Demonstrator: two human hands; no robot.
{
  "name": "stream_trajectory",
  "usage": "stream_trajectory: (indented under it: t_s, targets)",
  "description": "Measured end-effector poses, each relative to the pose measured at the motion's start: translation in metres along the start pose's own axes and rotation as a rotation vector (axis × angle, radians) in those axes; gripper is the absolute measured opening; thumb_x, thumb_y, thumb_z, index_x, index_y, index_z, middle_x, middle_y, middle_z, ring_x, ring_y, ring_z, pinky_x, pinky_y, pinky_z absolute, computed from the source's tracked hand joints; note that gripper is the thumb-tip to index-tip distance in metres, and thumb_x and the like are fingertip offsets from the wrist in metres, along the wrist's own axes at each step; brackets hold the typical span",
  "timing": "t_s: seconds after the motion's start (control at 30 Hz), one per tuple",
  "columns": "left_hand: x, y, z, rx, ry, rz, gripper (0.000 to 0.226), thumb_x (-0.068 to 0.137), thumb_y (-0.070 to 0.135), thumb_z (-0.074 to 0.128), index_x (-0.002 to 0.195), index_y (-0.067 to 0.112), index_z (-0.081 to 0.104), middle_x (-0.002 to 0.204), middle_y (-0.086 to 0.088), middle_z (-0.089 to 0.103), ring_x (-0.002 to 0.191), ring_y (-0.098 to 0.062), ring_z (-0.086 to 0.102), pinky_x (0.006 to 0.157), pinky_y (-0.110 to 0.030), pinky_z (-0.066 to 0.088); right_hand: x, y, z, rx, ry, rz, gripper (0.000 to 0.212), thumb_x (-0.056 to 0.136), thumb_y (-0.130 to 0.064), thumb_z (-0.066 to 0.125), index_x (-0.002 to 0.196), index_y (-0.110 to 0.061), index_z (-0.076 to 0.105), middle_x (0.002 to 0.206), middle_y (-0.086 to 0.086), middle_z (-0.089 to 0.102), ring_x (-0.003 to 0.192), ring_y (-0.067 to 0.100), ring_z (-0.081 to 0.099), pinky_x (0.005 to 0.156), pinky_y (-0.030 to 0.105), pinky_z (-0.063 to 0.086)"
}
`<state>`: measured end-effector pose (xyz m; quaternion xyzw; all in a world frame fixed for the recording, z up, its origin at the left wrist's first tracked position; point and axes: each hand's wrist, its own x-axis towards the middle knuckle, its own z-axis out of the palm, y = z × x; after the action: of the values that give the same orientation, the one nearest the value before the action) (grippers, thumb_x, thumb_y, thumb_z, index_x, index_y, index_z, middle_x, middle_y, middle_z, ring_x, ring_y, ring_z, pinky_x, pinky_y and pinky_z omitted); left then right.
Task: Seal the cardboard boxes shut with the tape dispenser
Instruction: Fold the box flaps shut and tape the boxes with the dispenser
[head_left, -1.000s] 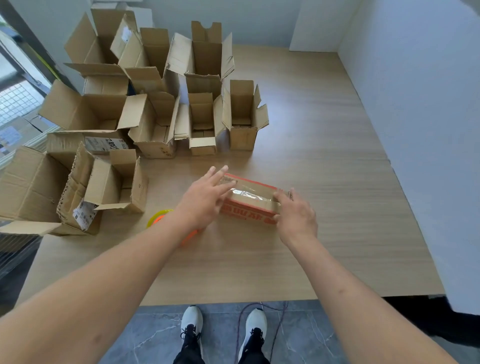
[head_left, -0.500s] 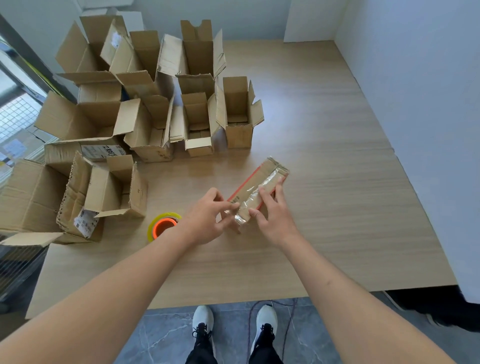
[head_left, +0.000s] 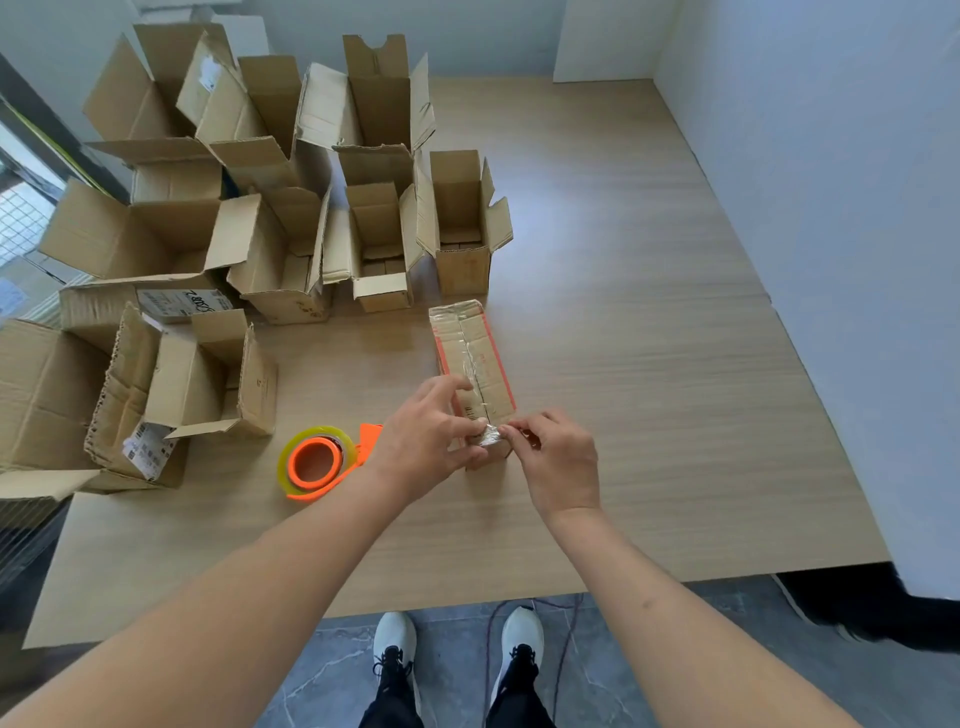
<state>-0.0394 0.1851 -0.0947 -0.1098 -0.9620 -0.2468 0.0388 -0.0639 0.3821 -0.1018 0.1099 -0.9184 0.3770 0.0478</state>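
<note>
Both hands meet at the box's near end: left hand grips its side, right hand's fingers pinch tape there. Box runs lengthwise away on the counter; dispenser lies just left.

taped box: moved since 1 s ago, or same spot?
Yes. The taped box has been turned: it lay crosswise before, and now its long axis points away toward the row of open boxes, with both hands at its near end.

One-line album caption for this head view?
Both hands press tape onto a box; dispenser rests nearby.
</note>
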Motion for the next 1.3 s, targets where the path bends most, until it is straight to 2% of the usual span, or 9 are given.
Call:
stream_trajectory:
  t_s: [0.23, 0.37, 0.47, 0.53, 0.63, 0.73, 0.93, 1.1, 1.3]
  targets:
    - [-0.001, -0.010, 0.003, -0.102, -0.083, 0.038, 0.037, 0.080, 0.029, 0.086, 0.114, 0.020, 0.077, 0.146, -0.008, 0.055, 0.144, -0.026, 0.041, 0.106, -0.046, 0.050, -0.005, -0.012, 0.012, 0.086, 0.111, 0.288, 0.027, 0.088, -0.028, 0.079, 0.114, -0.022, 0.078, 0.093, -0.002, 0.079, 0.085, 0.020, 0.072, 0.078, 0.030, 0.053]
    - [-0.003, -0.015, 0.003, -0.124, -0.103, 0.081, 0.044, 0.077, 0.018, 0.087, 0.120, 0.017, 0.075, 0.147, -0.010, 0.054, 0.144, -0.031, 0.040, 0.110, -0.045, 0.045, -0.017, -0.016, 0.014, -0.034, 0.131, 0.248, 0.026, 0.094, -0.029, 0.072, 0.119, -0.024, 0.076, 0.097, 0.005, 0.078, 0.083, 0.028, 0.072, 0.068, 0.030, 0.048]
    - [-0.002, -0.016, 0.003, -0.091, -0.086, 0.096, 0.044, 0.074, 0.015, 0.089, 0.117, 0.018, 0.076, 0.143, -0.011, 0.058, 0.140, -0.034, 0.046, 0.101, -0.051, 0.053, -0.027, -0.005, 0.015, 0.043, 0.098, 0.158, 0.038, 0.084, -0.029, 0.083, 0.121, -0.023, 0.076, 0.104, -0.002, 0.078, 0.085, 0.016, 0.073, 0.072, 0.028, 0.053]
    - [-0.002, -0.013, 0.005, -0.073, -0.079, 0.108, 0.044, 0.074, 0.015, 0.089, 0.116, 0.018, 0.076, 0.141, -0.011, 0.060, 0.138, -0.034, 0.048, 0.096, -0.052, 0.056, -0.025, 0.005, 0.014, 0.061, 0.063, 0.087, 0.037, 0.080, -0.019, 0.085, 0.116, -0.022, 0.077, 0.105, -0.004, 0.078, 0.088, 0.014, 0.073, 0.075, 0.028, 0.056]
    - [-0.007, -0.009, 0.007, -0.066, -0.040, 0.093, 0.042, 0.076, 0.017, 0.088, 0.116, 0.020, 0.076, 0.143, -0.009, 0.058, 0.140, -0.031, 0.046, 0.095, -0.048, 0.057, -0.007, 0.013, 0.014, -0.048, 0.060, -0.016, 0.008, 0.085, -0.017, 0.076, 0.092, -0.020, 0.080, 0.080, 0.000, 0.074, 0.068, 0.025, 0.069, 0.058, 0.036, 0.054]
    - [-0.009, -0.004, 0.008, -0.046, -0.021, 0.059, 0.039, 0.081, 0.018, 0.085, 0.119, 0.019, 0.075, 0.145, -0.010, 0.056, 0.143, -0.030, 0.043, 0.101, -0.047, 0.054, 0.002, 0.016, 0.015, -0.125, 0.056, -0.084, 0.007, 0.083, -0.019, 0.073, 0.077, -0.015, 0.074, 0.069, 0.004, 0.067, 0.059, 0.031, 0.063, 0.048, 0.036, 0.049]
    - [-0.009, -0.003, 0.003, -0.013, -0.088, 0.074, 0.040, 0.084, 0.018, 0.082, 0.123, 0.017, 0.073, 0.147, -0.011, 0.054, 0.145, -0.031, 0.040, 0.106, -0.050, 0.050, 0.004, 0.016, 0.010, -0.139, 0.007, -0.117, 0.020, 0.074, -0.009, 0.087, 0.072, -0.016, 0.068, 0.068, 0.003, 0.064, 0.056, 0.030, 0.059, 0.050, 0.026, 0.037]
    - [0.005, -0.015, -0.019, 0.081, -0.315, 0.206, 0.048, 0.091, 0.020, 0.074, 0.137, 0.020, 0.063, 0.157, -0.008, 0.043, 0.151, -0.030, 0.028, 0.124, -0.050, 0.023, -0.004, 0.026, 0.006, -0.048, -0.034, -0.167, 0.024, 0.070, -0.010, 0.089, 0.070, -0.019, 0.067, 0.071, -0.002, 0.066, 0.060, 0.024, 0.061, 0.051, 0.033, 0.049]
    - [0.003, -0.015, -0.016, 0.073, -0.271, 0.197, 0.049, 0.086, 0.019, 0.080, 0.133, 0.019, 0.067, 0.152, -0.008, 0.050, 0.147, -0.030, 0.036, 0.119, -0.053, 0.033, -0.001, 0.027, 0.004, -0.007, -0.066, -0.154, 0.023, 0.072, -0.017, 0.089, 0.075, -0.016, 0.066, 0.076, 0.000, 0.067, 0.064, 0.026, 0.062, 0.055, 0.037, 0.051]
